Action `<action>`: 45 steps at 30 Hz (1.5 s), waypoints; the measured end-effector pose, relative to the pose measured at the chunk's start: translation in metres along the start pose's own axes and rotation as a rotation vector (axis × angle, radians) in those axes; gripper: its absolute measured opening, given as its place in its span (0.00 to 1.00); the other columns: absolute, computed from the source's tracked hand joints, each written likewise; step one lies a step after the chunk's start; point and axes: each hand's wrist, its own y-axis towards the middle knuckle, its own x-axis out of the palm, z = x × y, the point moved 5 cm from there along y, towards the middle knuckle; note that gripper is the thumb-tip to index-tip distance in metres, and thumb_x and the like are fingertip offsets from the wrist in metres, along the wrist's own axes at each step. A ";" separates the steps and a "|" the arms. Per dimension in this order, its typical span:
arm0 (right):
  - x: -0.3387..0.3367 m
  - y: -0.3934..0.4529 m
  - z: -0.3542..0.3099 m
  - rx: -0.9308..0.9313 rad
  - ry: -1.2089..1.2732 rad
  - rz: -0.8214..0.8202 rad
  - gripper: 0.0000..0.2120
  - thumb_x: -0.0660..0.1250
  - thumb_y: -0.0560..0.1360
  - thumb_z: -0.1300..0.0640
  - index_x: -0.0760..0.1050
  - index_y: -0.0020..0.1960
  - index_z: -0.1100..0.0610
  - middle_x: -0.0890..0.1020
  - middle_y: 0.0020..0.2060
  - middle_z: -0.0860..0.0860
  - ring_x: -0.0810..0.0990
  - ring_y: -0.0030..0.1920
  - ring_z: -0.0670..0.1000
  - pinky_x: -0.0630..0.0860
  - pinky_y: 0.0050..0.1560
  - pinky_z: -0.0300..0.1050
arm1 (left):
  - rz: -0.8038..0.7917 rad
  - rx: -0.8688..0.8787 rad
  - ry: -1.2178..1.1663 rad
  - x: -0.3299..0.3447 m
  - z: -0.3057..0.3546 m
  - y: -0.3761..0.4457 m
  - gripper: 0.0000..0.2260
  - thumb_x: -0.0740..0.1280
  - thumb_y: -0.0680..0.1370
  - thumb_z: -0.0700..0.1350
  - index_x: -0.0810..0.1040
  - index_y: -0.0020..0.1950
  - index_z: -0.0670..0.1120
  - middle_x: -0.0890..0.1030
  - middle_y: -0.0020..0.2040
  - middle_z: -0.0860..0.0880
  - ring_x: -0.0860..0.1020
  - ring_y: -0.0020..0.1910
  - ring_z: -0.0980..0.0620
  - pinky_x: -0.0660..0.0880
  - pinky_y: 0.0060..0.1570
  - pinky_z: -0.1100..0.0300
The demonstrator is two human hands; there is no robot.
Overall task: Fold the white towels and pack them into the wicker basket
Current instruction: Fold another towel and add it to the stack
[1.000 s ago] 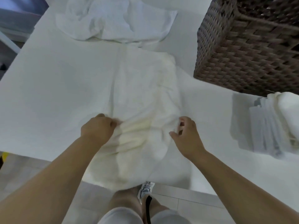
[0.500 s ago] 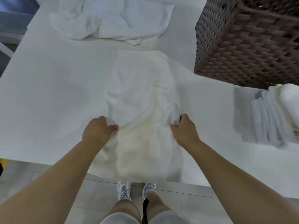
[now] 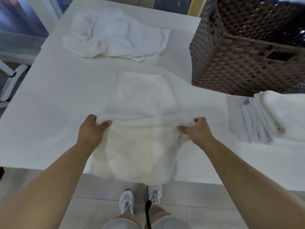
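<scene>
Towel lies lengthwise on the table, its long axis running straight away from the person: the far end rests flat ahead of both hands, and the near end hangs over the table edge below them, toward the feet. The left hand pinches the towel's left side, thumb and curled fingers closed on a ridge of cloth; the right hand does the same on the right side. The two grips sit level with each other, about midway along the towel, so neither hand is nearer. The cloth between them is raised into a cross-wise ridge.

In my judgement a fold across the length is under way, and the next move turns on carrying that ridge along the long axis while keeping both sides even.

The basket stands ahead and to the right of the right hand, well apart. Folded towels are stacked further right of it. A crumpled towel lies far ahead of the left hand.

No brand, label or writing can be read anywhere.
</scene>
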 end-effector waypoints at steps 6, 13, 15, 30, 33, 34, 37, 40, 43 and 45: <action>-0.021 -0.026 -0.023 -0.049 0.040 0.023 0.36 0.78 0.67 0.54 0.65 0.68 0.61 0.74 0.58 0.55 0.75 0.57 0.54 0.70 0.51 0.43 | 0.108 0.020 -0.131 -0.050 0.013 -0.001 0.20 0.71 0.74 0.53 0.71 0.57 0.41 0.73 0.49 0.47 0.71 0.47 0.47 0.65 0.45 0.56; -0.053 -0.063 -0.064 -0.157 0.177 0.128 0.24 0.76 0.65 0.68 0.75 0.60 0.60 0.81 0.52 0.59 0.80 0.46 0.58 0.77 0.47 0.50 | 0.147 0.089 -0.365 -0.103 0.033 -0.007 0.20 0.73 0.72 0.54 0.74 0.57 0.45 0.74 0.55 0.50 0.73 0.53 0.49 0.70 0.51 0.56; -0.063 -0.076 -0.080 -0.210 0.178 0.193 0.08 0.75 0.69 0.64 0.80 0.43 0.54 0.82 0.43 0.56 0.80 0.44 0.57 0.77 0.47 0.51 | 0.156 0.136 -0.436 -0.116 0.039 -0.010 0.15 0.70 0.74 0.54 0.77 0.55 0.45 0.77 0.56 0.49 0.76 0.55 0.47 0.72 0.53 0.53; -0.112 -0.131 -0.167 -0.438 0.337 0.445 0.09 0.69 0.75 0.56 0.79 0.55 0.56 0.80 0.43 0.51 0.75 0.36 0.49 0.74 0.36 0.42 | 0.246 0.189 -0.576 -0.208 0.083 -0.017 0.06 0.70 0.75 0.47 0.81 0.50 0.47 0.80 0.55 0.45 0.76 0.54 0.42 0.75 0.59 0.45; -0.104 -0.134 -0.172 -0.464 0.266 0.307 0.19 0.71 0.72 0.64 0.76 0.62 0.59 0.79 0.52 0.56 0.79 0.48 0.54 0.77 0.48 0.44 | 0.214 0.210 -0.590 -0.213 0.085 -0.020 0.12 0.72 0.73 0.45 0.81 0.56 0.47 0.78 0.58 0.45 0.76 0.56 0.41 0.74 0.58 0.50; -0.103 -0.136 -0.173 -0.477 0.211 0.291 0.22 0.72 0.71 0.66 0.75 0.64 0.60 0.79 0.56 0.57 0.78 0.53 0.56 0.76 0.52 0.45 | 0.208 0.230 -0.584 -0.214 0.085 -0.021 0.14 0.73 0.72 0.43 0.80 0.58 0.46 0.78 0.58 0.45 0.76 0.57 0.41 0.74 0.56 0.52; -0.105 -0.143 -0.169 -0.508 0.098 0.389 0.20 0.71 0.72 0.64 0.76 0.63 0.60 0.79 0.57 0.57 0.77 0.56 0.56 0.74 0.52 0.44 | 0.234 0.304 -0.531 -0.222 0.084 -0.027 0.18 0.75 0.70 0.39 0.80 0.59 0.45 0.79 0.58 0.43 0.77 0.56 0.41 0.74 0.55 0.53; -0.110 -0.151 -0.165 -0.520 0.031 0.479 0.12 0.70 0.73 0.62 0.80 0.56 0.59 0.82 0.50 0.55 0.78 0.52 0.56 0.73 0.42 0.42 | 0.283 0.381 -0.432 -0.229 0.084 -0.033 0.18 0.75 0.70 0.40 0.80 0.58 0.44 0.81 0.52 0.45 0.78 0.53 0.44 0.74 0.54 0.52; -0.113 -0.153 -0.166 -0.490 -0.084 0.498 0.02 0.69 0.73 0.59 0.80 0.44 0.55 0.81 0.43 0.53 0.78 0.44 0.54 0.69 0.30 0.39 | 0.315 0.470 -0.310 -0.232 0.089 -0.036 0.09 0.75 0.71 0.42 0.83 0.49 0.45 0.81 0.45 0.47 0.78 0.45 0.46 0.72 0.44 0.59; -0.114 -0.146 -0.168 -0.483 -0.163 0.527 0.04 0.70 0.72 0.57 0.78 0.40 0.54 0.80 0.43 0.52 0.77 0.42 0.53 0.68 0.28 0.40 | 0.349 0.512 -0.245 -0.232 0.095 -0.035 0.03 0.74 0.72 0.43 0.81 0.43 0.46 0.79 0.41 0.48 0.76 0.42 0.47 0.67 0.41 0.60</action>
